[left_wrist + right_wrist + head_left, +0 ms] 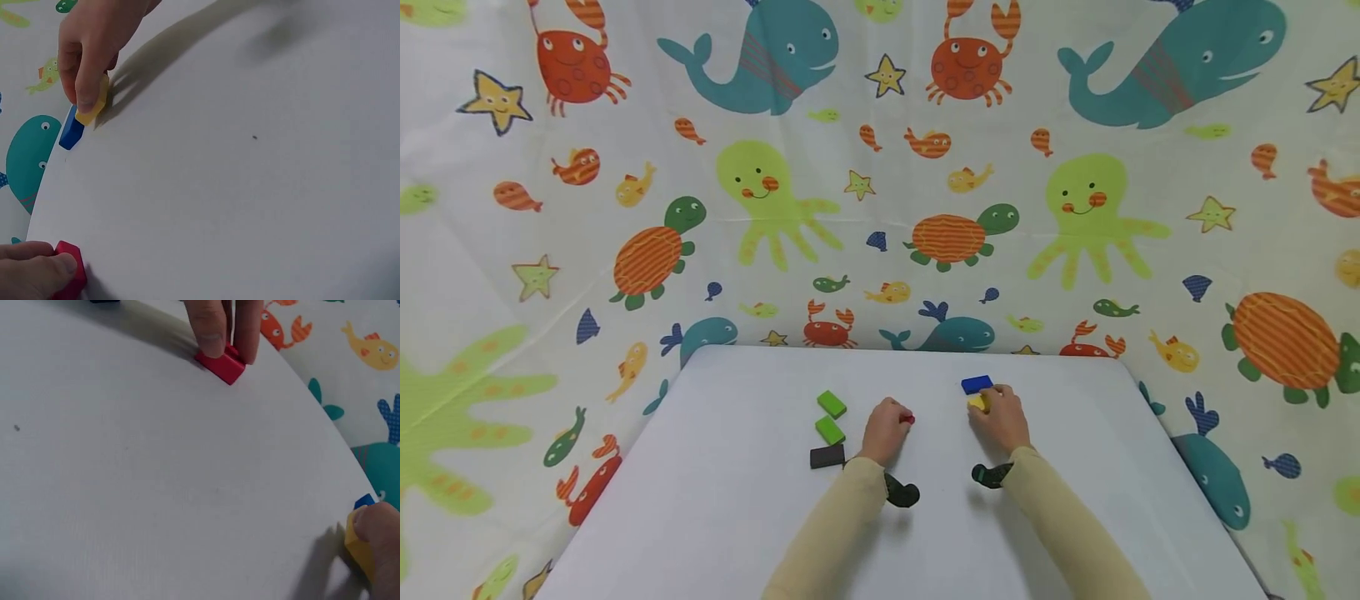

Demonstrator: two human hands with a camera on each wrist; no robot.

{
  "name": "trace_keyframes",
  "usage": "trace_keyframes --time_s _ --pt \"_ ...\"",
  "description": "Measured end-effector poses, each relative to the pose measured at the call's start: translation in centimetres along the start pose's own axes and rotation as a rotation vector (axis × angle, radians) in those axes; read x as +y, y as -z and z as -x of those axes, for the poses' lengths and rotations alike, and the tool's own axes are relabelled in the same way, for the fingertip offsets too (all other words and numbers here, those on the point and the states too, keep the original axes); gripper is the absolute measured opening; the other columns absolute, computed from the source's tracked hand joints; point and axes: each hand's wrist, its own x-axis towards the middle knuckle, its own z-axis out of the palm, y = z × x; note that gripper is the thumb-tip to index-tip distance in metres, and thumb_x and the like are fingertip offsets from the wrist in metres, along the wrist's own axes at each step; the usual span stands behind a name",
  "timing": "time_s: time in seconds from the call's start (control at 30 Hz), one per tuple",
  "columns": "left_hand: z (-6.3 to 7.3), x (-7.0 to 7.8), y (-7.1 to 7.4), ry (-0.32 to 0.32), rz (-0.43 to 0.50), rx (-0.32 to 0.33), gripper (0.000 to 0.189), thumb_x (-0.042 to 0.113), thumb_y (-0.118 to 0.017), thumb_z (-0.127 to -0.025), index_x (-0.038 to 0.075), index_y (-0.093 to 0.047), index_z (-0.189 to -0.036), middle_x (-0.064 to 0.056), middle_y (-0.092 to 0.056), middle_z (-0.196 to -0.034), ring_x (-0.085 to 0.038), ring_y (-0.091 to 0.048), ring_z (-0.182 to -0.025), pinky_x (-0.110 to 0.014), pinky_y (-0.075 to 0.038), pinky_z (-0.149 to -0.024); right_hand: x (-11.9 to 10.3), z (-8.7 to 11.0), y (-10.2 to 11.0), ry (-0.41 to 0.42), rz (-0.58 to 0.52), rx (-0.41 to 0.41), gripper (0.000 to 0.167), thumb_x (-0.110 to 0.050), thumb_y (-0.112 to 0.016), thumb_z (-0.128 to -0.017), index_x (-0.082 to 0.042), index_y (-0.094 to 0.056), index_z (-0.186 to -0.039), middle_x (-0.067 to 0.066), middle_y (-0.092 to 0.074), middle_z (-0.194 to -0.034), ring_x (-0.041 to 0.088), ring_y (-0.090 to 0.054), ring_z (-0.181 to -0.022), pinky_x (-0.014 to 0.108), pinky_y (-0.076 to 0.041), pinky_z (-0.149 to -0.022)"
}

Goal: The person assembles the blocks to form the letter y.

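Note:
My left hand (886, 430) pinches a red block (74, 270) between thumb and fingers, low at the white table; the right wrist view also shows this red block (224, 365). With its thumb and fingers my right hand (1002, 418) grips a yellow block (977, 402). Just beyond the yellow block lies a blue block (977, 384); in the left wrist view the yellow block (94, 107) is beside the blue block (71, 131). Whether those two touch, I cannot tell. Fingers cover part of both held blocks.
Left of my left hand, two green blocks (831, 404) and a black block (827, 457) lie on the white table (722, 500). A patterned cloth (880, 183) with sea animals hangs behind the table's far edge. Dark straps (901, 492) circle both wrists.

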Motion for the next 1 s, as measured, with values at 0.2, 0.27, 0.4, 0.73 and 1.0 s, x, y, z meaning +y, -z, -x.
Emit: trace_keyframes --time_s 0.2,0.27,0.4,0.73,1.0 --pt "-0.2 0.3 -0.5 -0.01 0.053 -0.064 0.016 0.001 -0.072 -0.086 -0.002 -0.074 -0.101 -0.008 -0.062 -0.095 -0.023 -0.059 -0.091 -0.037 -0.051 -0.082 0.5 0.5 -0.3 -0.013 -0.014 -0.032 0.046 -0.025 -0.07 -0.091 0.001 -0.059 -0.128 0.026 -0.041 -0.14 0.042 -0.042 -0.125 0.055 -0.038 -0.105" --pt "-0.2 0.5 -0.6 -0.022 0.061 -0.071 0.016 0.001 -0.072 -0.086 -0.002 -0.074 -0.102 -0.009 -0.063 -0.096 -0.023 -0.059 -0.092 -0.038 -0.051 -0.084 0.5 0.6 -0.4 -0.018 -0.025 -0.029 0.045 -0.024 -0.069 -0.09 0.001 -0.06 -0.127 0.026 -0.041 -0.14 0.041 -0.041 -0.125 0.055 -0.038 -0.105" --pt "-0.4 0.8 -0.9 -0.021 0.122 -0.099 0.017 0.004 -0.072 -0.087 -0.002 -0.074 -0.102 -0.009 -0.065 -0.098 -0.024 -0.059 -0.095 -0.039 -0.051 -0.087 0.3 0.9 -0.6 -0.016 -0.047 -0.001 0.044 -0.022 -0.069 -0.09 0.0 -0.061 -0.127 0.026 -0.043 -0.139 0.042 -0.04 -0.126 0.056 -0.037 -0.105" --pt "-1.0 1.4 -2.2 0.007 0.167 -0.163 0.02 0.008 -0.074 -0.086 0.001 -0.075 -0.105 -0.006 -0.061 -0.1 -0.021 -0.057 -0.094 -0.035 -0.051 -0.086 -0.1 1.4 -0.9 -0.052 -0.108 0.043 0.043 -0.019 -0.068 -0.091 0.001 -0.061 -0.129 0.027 -0.043 -0.137 0.042 -0.038 -0.127 0.057 -0.036 -0.106" --pt "-1.1 2.2 -2.4 0.024 0.171 -0.178 0.027 0.006 -0.073 -0.087 -0.002 -0.071 -0.113 -0.011 -0.065 -0.107 -0.024 -0.059 -0.099 -0.037 -0.051 -0.091 0.0 1.2 -1.3 -0.061 -0.131 0.048 0.044 -0.022 -0.069 -0.092 -0.001 -0.061 -0.129 0.025 -0.043 -0.138 0.042 -0.038 -0.128 0.056 -0.035 -0.107"
